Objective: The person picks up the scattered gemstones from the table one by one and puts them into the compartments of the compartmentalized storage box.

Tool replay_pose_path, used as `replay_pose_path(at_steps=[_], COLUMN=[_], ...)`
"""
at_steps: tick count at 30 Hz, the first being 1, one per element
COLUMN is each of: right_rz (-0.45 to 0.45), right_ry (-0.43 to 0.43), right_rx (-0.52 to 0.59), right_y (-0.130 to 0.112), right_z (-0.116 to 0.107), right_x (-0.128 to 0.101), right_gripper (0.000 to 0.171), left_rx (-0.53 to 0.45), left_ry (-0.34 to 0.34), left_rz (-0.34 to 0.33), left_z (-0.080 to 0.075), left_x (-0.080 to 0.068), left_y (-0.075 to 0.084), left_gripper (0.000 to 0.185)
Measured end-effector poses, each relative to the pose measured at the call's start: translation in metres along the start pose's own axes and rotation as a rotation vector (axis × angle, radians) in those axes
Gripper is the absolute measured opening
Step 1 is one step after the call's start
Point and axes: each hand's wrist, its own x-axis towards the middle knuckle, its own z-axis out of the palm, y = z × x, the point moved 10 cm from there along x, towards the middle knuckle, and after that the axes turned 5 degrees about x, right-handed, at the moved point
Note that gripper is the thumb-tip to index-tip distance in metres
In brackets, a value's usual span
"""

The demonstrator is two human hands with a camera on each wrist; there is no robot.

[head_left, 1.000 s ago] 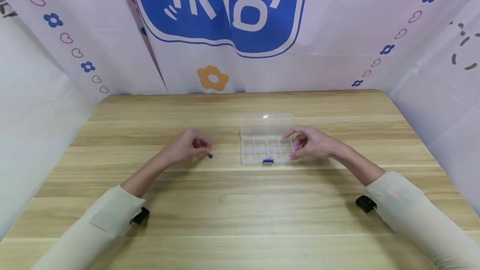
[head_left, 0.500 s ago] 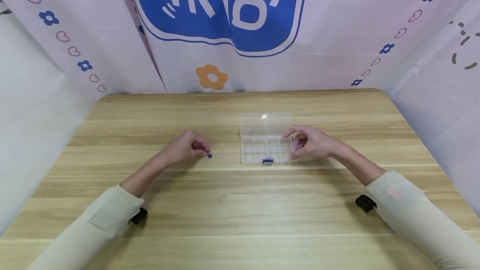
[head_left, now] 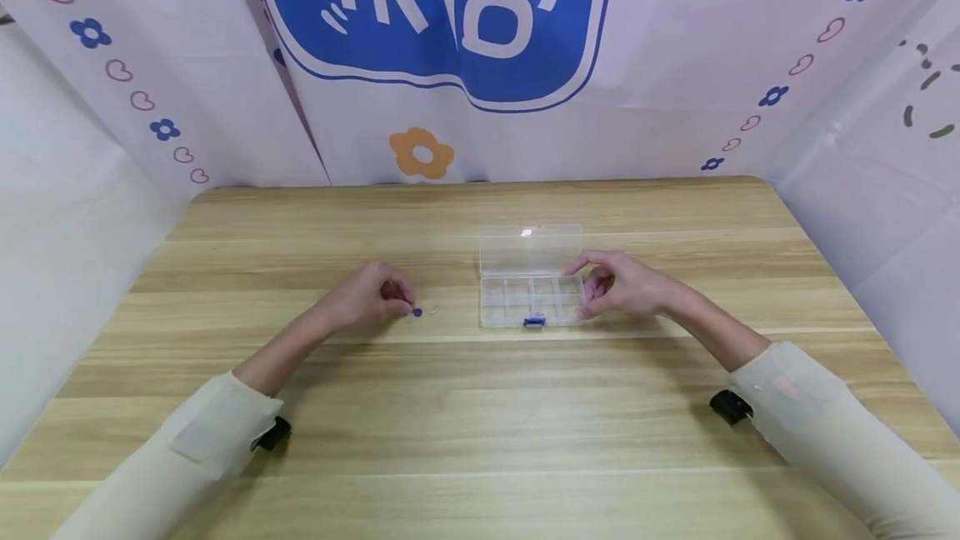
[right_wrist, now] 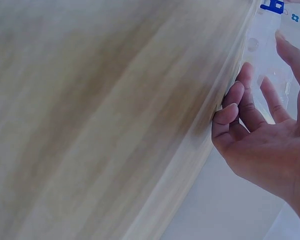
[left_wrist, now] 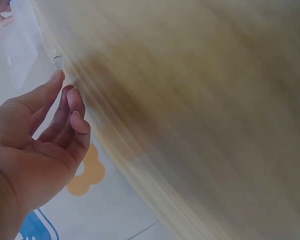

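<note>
Left hand (head_left: 367, 300) curled nearer blue bead (head_left: 417, 312) (grip empty), right hand (head_left: 618, 286) unmoved, gripping clear box (head_left: 531, 290).

The right hand (right_wrist: 262, 145), fingers curled, touches the clear box (right_wrist: 265, 45).

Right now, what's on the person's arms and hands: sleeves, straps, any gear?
Both arms wear long, pale cream sleeves that end short of the wrist. The left sleeve shows a lighter rectangular patch; the right sleeve has a faint pinkish mark. A small black device sits under each cuff. The left hand and right hand are bare: no gloves, no rings visible.
</note>
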Motion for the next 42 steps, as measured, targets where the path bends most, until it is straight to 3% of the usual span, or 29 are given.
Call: replay_pose_path(at_steps=[16,27,42], right_rz=[-0.002,0.001,-0.004], right_ry=[0.0,0.004,-0.001], right_rx=[0.0,0.004,0.012], right_y=[0.0,-0.001,-0.002], right_z=[0.0,0.0,0.001], right_x=[0.0,0.0,0.0], right_gripper=[0.057,0.057,0.058], left_rx=[0.005,-0.042,-0.01], left_ry=[0.057,0.05,0.051], left_rz=[0.0,0.024,0.043], left_z=[-0.007,-0.005,-0.004], left_x=[0.0,0.004,0.016], left_y=[0.004,0.016,0.038], left_gripper=[0.006,0.004,0.005])
